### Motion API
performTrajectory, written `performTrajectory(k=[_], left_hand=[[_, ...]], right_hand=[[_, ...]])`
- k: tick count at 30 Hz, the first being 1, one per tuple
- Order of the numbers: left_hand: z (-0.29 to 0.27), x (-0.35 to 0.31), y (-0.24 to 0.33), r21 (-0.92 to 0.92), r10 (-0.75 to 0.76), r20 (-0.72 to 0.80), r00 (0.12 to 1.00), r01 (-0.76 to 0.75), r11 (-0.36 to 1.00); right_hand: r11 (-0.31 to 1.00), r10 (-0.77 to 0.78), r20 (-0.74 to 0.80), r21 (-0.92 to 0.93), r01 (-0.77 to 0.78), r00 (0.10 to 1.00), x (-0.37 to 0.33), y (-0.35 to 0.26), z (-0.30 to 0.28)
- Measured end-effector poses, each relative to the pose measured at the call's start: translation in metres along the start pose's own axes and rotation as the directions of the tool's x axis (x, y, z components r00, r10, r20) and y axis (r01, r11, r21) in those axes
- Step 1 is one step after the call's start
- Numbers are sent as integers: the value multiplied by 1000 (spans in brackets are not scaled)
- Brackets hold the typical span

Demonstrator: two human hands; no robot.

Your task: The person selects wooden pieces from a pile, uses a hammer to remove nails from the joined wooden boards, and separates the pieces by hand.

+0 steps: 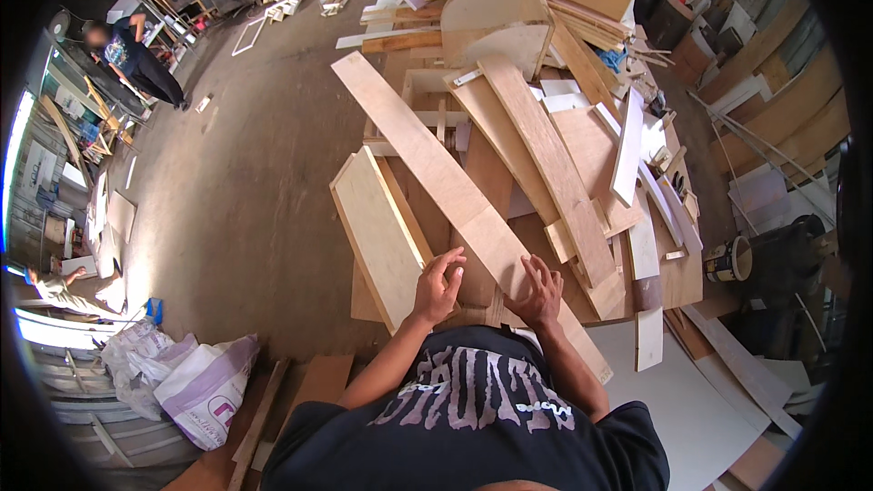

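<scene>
A long, pale wooden plank (427,155) slants across the pile from far left to near right and passes beneath my right forearm. My right hand (536,293) is on its near part, with the thumb and fingers bent about its edges; the fingers' undersides are hidden. To the left of that plank, my left hand (439,289) is raised with its fingers apart and curved, holding nothing. It is near a shallow box-like wooden panel (377,227). To the right, a browner plank (550,173) lies over other boards.
A curved plywood piece (496,23) stands at the far end of the pile. White strips (627,150) lie to the right, near a bucket (729,259). White and purple sacks (207,391) rest at lower left. Another person (136,59) stands far left on the concrete floor (245,145).
</scene>
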State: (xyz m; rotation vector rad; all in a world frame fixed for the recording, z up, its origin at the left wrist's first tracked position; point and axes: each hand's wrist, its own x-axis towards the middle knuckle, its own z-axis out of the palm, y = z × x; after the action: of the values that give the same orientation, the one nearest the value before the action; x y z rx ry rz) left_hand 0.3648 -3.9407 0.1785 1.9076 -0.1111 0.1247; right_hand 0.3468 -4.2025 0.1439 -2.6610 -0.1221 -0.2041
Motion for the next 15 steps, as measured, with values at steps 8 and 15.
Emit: performTrajectory(k=[8,15], left_hand=[[-2,7,2,-5,77,-8,997,-77,997],[-11,22,4,92,127,-87,988,-119,989]], right_hand=[[997,-66,-54,-30,65,996,63,-34,-11],[999,18,-81,-28,-20,997,156,-91,16]])
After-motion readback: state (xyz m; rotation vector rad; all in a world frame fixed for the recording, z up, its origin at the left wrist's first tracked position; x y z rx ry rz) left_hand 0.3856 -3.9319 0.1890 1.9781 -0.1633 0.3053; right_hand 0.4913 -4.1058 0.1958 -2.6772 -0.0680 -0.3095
